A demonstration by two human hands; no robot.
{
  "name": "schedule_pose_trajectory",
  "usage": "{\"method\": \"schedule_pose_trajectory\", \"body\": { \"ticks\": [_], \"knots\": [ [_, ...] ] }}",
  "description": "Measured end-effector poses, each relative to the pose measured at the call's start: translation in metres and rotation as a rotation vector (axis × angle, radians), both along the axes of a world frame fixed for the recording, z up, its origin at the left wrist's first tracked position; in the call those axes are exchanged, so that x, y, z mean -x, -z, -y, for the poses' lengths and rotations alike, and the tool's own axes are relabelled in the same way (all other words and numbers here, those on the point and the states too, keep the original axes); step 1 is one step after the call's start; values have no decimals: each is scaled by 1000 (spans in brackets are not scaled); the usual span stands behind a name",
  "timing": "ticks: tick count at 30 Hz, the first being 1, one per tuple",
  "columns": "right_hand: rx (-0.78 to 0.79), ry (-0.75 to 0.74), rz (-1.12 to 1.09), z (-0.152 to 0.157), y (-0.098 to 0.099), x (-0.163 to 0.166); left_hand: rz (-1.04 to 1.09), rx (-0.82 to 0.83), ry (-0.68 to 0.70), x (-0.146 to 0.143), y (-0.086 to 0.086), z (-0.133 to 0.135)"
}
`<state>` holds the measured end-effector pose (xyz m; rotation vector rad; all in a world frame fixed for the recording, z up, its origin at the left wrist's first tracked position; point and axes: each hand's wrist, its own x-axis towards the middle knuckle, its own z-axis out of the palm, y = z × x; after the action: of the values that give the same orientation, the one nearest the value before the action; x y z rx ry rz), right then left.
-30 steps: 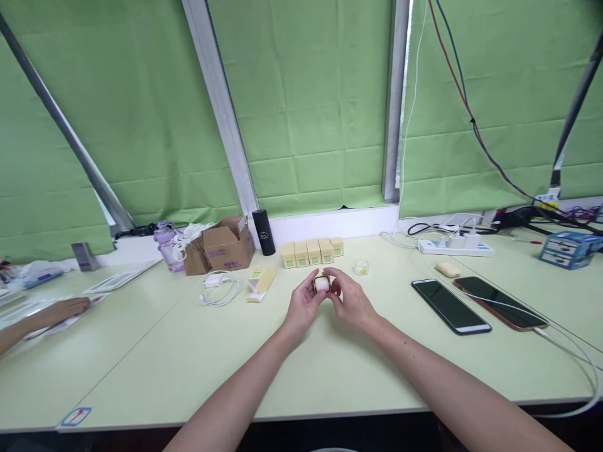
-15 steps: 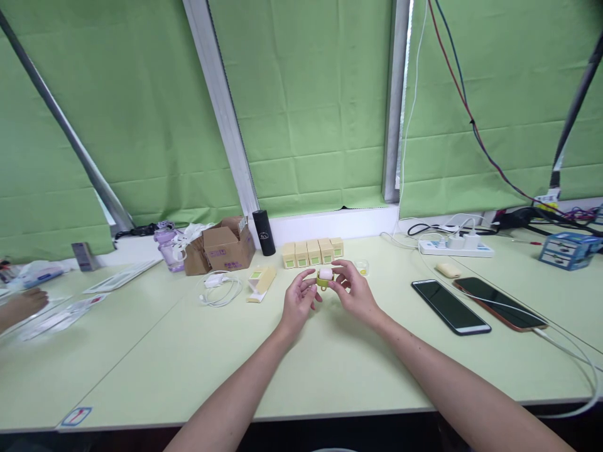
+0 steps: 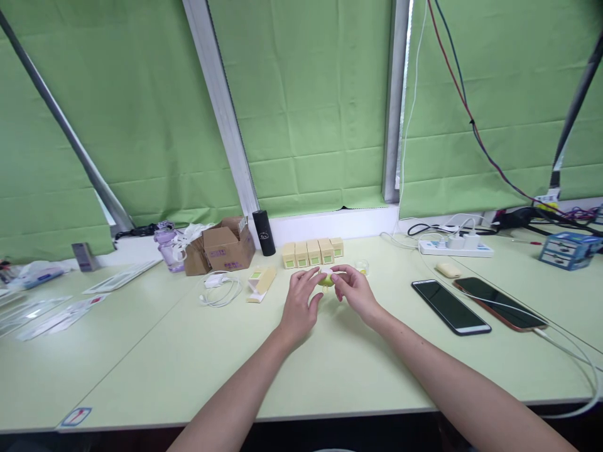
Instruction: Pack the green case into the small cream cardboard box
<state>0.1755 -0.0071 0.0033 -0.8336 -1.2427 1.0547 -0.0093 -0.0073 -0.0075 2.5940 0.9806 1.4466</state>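
Observation:
In front of me, just above the table, is a small yellow-green item [image 3: 326, 280] with a white top and a little loop underneath. My right hand [image 3: 354, 290] grips its right side between thumb and fingers. My left hand [image 3: 301, 300] is closed on it from the left, fingers over the top and the thumb lower down. Fingers cover much of the item, so its exact kind is unclear. Just behind my right hand stands a small clear container [image 3: 362, 267] with something yellow in it. An opened pale-yellow box [image 3: 262, 282] lies left of my left hand.
Several small yellow boxes [image 3: 314, 252] stand in a row behind my hands. Leftward are a coiled white cable [image 3: 221, 290], a cardboard carton [image 3: 228, 246] and a black cylinder [image 3: 264, 233]. Rightward lie two phones [image 3: 451, 306] [image 3: 499, 304] and a power strip [image 3: 455, 247].
The left fingers have moved up over the item's top, and its white part is now mostly covered. The other person's hand at the far left has gone out of view.

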Motion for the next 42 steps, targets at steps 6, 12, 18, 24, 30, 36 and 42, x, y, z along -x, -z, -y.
{"method": "schedule_pose_trajectory", "body": {
  "ticks": [6,12,18,24,30,36,42],
  "knots": [
    [33,-8,-7,-1,3,2,-10,-21,-27,0,0,-2],
    [59,-47,-38,-2,7,7,-4,-61,-64,0,-4,0],
    [67,-37,-18,-1,7,7,-13,-86,-115,1,-5,1],
    [75,-56,-19,-4,10,2,37,-40,-160,-1,-1,-2],
    [40,91,133,-17,16,-8,108,69,-205,-2,-1,-4],
    [-11,516,312,-39,26,-39,248,221,-190,-2,-4,-6],
    [53,753,737,-54,39,-73,466,395,-184,0,3,-22]
  ]
}}
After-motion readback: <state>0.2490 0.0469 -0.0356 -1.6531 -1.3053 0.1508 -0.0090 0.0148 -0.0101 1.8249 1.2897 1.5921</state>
